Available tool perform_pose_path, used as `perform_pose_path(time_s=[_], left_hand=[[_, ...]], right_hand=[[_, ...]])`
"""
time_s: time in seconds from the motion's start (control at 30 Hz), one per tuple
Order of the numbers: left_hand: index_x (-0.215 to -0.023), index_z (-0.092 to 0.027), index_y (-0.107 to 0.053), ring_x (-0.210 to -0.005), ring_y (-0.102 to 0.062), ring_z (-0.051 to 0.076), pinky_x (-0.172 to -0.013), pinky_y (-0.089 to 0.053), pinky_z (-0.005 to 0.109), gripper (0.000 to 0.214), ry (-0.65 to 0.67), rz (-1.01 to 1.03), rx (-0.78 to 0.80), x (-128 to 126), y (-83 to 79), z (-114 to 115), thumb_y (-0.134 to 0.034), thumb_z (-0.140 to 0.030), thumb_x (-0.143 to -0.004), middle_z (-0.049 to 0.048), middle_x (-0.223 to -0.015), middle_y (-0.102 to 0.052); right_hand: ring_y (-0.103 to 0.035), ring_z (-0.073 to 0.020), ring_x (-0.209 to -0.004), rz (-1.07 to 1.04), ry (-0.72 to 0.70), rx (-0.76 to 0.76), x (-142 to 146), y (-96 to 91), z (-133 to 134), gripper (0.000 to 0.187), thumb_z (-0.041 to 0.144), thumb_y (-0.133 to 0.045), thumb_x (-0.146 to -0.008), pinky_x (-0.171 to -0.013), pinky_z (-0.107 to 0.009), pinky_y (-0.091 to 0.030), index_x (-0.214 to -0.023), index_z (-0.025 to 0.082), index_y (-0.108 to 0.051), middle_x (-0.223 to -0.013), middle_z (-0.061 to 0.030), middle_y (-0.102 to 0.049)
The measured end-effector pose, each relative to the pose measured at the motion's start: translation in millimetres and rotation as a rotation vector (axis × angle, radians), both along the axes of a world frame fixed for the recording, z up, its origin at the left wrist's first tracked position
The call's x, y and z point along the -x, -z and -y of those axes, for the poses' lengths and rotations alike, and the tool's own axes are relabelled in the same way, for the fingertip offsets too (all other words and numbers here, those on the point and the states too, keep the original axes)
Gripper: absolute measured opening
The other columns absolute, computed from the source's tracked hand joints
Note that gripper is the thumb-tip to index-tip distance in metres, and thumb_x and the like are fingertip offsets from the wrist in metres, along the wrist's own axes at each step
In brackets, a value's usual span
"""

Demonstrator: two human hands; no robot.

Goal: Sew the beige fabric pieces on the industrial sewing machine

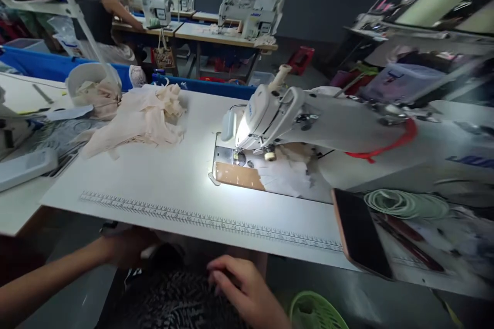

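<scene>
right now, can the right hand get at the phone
Probably yes. The right hand rests low by the lap, below the table edge; the phone lies at that near edge, just to its right, with nothing between them.

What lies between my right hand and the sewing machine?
In the head view, between your right hand and the sewing machine lie the ruler strip along the front edge, then bare white tabletop.

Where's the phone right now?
In the head view, the phone lies right of centre on the table, near its front edge, below the sewing machine, beside the green cord.
</scene>
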State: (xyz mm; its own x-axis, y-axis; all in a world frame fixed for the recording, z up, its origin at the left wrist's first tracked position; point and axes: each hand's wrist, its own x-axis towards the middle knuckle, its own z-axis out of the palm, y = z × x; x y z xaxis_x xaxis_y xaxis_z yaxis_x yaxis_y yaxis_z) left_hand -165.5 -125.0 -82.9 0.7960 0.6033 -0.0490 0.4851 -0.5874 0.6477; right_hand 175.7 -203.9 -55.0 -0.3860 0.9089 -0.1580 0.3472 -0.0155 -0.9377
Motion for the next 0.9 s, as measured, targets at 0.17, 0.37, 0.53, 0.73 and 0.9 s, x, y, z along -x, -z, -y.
perform_pose_path(time_s=[0.17,0.37,0.53,0.73,0.9], left_hand=[[-0.131,-0.027,-0.069,-0.099,-0.075,0.022,-0.084,-0.061,0.028,0.038,0.540,0.160,0.351,-89.6,-90.1,-12.7,-0.068,-0.028,-0.093,0.0077,-0.111,-0.079],[-0.127,-0.017,-0.064,-0.114,-0.070,0.021,-0.102,-0.059,0.033,0.028,0.250,0.290,-0.204,-210.4,-125.1,-74.7,-0.060,-0.017,-0.099,0.0120,-0.120,-0.072],[-0.126,-0.010,-0.061,-0.096,-0.072,0.023,-0.083,-0.063,0.035,0.031,-0.093,0.066,-0.355,-284.5,-105.5,-124.5,-0.059,-0.018,-0.097,0.0152,-0.115,-0.070],[-0.128,-0.011,-0.061,-0.102,-0.069,0.024,-0.076,-0.060,0.030,0.032,-0.315,-0.064,-0.490,-312.3,-100.4,-140.7,-0.053,-0.026,-0.101,0.0164,-0.127,-0.065],[-0.109,-0.015,-0.066,-0.115,-0.063,0.030,-0.086,-0.058,0.036,0.017,-0.336,0.026,-0.408,-321.5,-101.3,-141.1,-0.059,-0.028,-0.100,0.0159,-0.126,-0.065]], right_hand=[[-0.065,-0.0181,-0.061,0.359,0.533,-0.448,-79.6,-71.3,-68.8,0.028,0.047,-0.059,-0.094,-0.063,-0.031,-0.055,-0.094,0.025,-0.076,-0.080,-0.0042,-0.076],[-0.066,-0.0217,-0.076,0.891,0.689,-0.682,-129.9,-63.0,-169.5,0.021,0.024,-0.052,-0.087,-0.065,-0.033,-0.047,-0.091,0.021,-0.073,-0.100,-0.0121,-0.075],[-0.062,-0.0208,-0.072,0.956,0.620,-0.682,-125.0,-52.1,-171.2,0.020,0.024,-0.050,-0.093,-0.057,-0.032,-0.038,-0.089,0.022,-0.070,-0.099,-0.0108,-0.071],[-0.062,-0.0206,-0.072,0.979,0.620,-0.696,-129.8,-51.4,-166.8,0.021,0.023,-0.049,-0.096,-0.057,-0.032,-0.037,-0.090,0.018,-0.068,-0.098,-0.0135,-0.069],[-0.065,-0.0205,-0.079,0.897,0.679,-0.914,-140.0,-45.5,-165.3,0.017,0.025,-0.050,-0.096,-0.058,-0.028,-0.038,-0.089,0.019,-0.064,-0.101,-0.0129,-0.070]])
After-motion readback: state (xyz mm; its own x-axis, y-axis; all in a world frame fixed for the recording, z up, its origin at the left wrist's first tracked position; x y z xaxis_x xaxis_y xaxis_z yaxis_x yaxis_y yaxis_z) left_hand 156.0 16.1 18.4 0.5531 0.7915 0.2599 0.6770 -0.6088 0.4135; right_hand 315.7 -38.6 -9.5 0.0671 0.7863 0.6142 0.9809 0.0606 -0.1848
